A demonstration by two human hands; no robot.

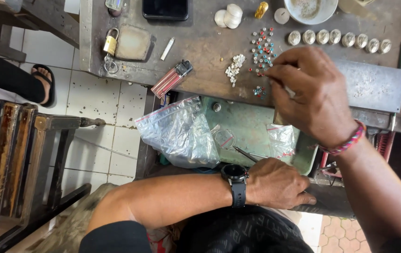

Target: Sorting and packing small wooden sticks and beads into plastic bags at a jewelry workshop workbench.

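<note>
My right hand [315,98], a braided band on its wrist, hovers over the worn workbench [200,42]. Its fingertips are pinched together beside rows of tiny red, blue and clear stones [262,49], and a small pale piece shows under the thumb. A little heap of white chips [234,68] and a small cluster of stones [258,91] lie just left of the fingers. My left hand [275,182], with a black watch, rests low at the drawer's front edge. Thin tweezers [243,152] stick out from under it, pointing up-left.
A row of silver oval pieces [338,38] and a grey metal plate [374,84] lie right of the stones. The green drawer [247,124] holds clear plastic bags [181,133]. A lighter [171,78], padlock [110,44], phone [165,8] and white bowl [310,11] are on the bench. Wooden chair [18,154] and another person's sandalled foot [45,83] are at left.
</note>
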